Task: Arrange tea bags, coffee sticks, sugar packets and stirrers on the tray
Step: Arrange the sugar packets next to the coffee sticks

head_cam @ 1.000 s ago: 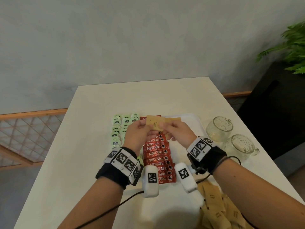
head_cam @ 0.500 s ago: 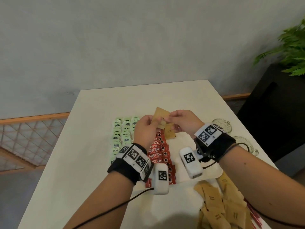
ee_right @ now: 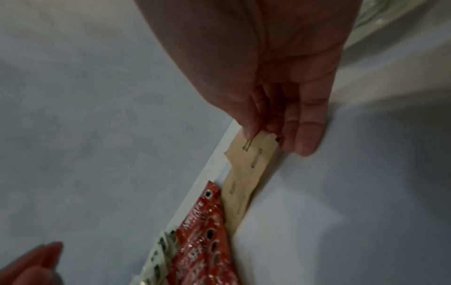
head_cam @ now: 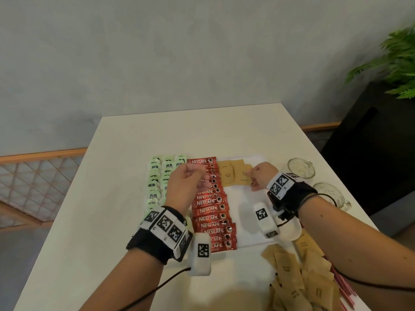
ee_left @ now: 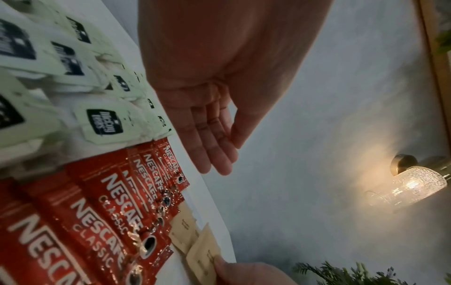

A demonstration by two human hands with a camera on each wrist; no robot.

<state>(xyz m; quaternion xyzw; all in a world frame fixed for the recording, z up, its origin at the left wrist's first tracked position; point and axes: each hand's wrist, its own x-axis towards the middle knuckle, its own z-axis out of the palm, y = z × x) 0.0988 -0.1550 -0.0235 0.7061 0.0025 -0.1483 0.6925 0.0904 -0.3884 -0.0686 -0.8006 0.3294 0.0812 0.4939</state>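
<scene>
A white tray (head_cam: 247, 221) holds rows of green tea bags (head_cam: 157, 176) on the left and red coffee sticks (head_cam: 211, 212) down the middle. Brown sugar packets (head_cam: 226, 173) lie at its far end, right of the sticks. My right hand (head_cam: 256, 178) pinches the rightmost sugar packet (head_cam: 243, 177) by its edge, low over the tray; the right wrist view shows the thumb and fingers closed on this packet (ee_right: 253, 152). My left hand (head_cam: 197, 173) hovers over the coffee sticks and holds nothing. Its fingers (ee_left: 214, 154) lie relaxed in the left wrist view.
A loose heap of sugar packets (head_cam: 298, 272) and red stirrers (head_cam: 345, 290) lies on the table at the near right. Two glass mugs (head_cam: 299, 168) (head_cam: 330, 194) stand right of the tray. A black cabinet with a plant (head_cam: 395, 63) is beyond the table's right edge.
Both hands held sugar packets together above the tray before. My left hand has let go and drawn back left; my right hand has lowered a packet to the tray's far end.
</scene>
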